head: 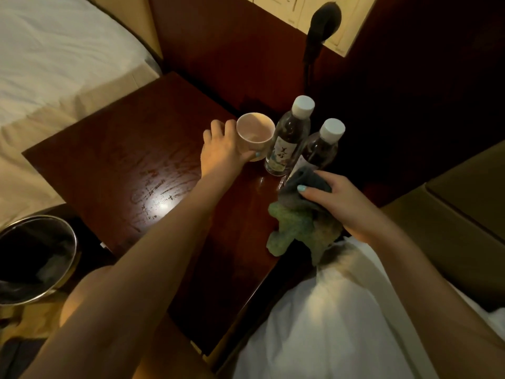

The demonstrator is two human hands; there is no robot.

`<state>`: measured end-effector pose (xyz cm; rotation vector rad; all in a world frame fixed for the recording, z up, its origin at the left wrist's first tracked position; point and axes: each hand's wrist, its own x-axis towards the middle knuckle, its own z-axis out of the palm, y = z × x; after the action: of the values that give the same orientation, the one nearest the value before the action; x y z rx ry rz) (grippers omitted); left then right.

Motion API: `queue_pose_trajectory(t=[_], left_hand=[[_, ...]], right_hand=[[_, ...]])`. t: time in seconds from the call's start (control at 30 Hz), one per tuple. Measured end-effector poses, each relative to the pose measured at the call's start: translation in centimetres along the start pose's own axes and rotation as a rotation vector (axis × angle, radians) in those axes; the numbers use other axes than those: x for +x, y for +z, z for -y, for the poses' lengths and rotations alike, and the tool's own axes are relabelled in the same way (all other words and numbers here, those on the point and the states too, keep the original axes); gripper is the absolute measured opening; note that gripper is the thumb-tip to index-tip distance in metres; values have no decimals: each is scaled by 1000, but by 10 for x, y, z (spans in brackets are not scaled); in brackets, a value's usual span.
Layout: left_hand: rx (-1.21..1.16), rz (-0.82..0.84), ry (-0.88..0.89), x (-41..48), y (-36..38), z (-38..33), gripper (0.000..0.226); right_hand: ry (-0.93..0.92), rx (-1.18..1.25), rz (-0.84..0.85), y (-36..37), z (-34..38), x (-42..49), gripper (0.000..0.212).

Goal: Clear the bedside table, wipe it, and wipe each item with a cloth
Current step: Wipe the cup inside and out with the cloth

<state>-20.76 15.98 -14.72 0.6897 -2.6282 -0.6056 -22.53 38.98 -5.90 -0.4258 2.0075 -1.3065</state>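
Note:
The dark wooden bedside table [131,165] shows damp wipe streaks under the light. At its far right corner stands a pale cup [255,134], upright, with my left hand [224,149] wrapped around its left side. Right of the cup stand two clear water bottles with white caps, one labelled [289,138] and one nearer me [323,149]. My right hand [344,203] grips a bunched grey-green cloth [297,222] just in front of the nearer bottle, over the table's right edge.
A bed with white sheets [54,64] lies to the left. A metal bin with a dark liner [35,258] stands at the lower left. A black lamp [322,26] rises behind the bottles. Cardboard boxes [451,214] sit to the right.

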Motion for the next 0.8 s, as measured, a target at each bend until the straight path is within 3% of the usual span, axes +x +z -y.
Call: queue_pose_trajectory(t=[0.27, 0.43, 0.63, 0.8], left_hand=[[-158, 21, -6, -12, 4, 7, 60], [-82, 22, -23, -18, -8, 2, 61], [-74, -18, 17, -38, -71, 28, 66], [-45, -102, -8, -81, -149, 70, 64]], right_hand=[[-25, 5, 36, 10, 0, 3, 19], [-104, -47, 59, 14, 20, -3, 23], [-251, -139, 81, 39, 57, -11, 28], [-357, -148, 78, 97, 84, -18, 19]])
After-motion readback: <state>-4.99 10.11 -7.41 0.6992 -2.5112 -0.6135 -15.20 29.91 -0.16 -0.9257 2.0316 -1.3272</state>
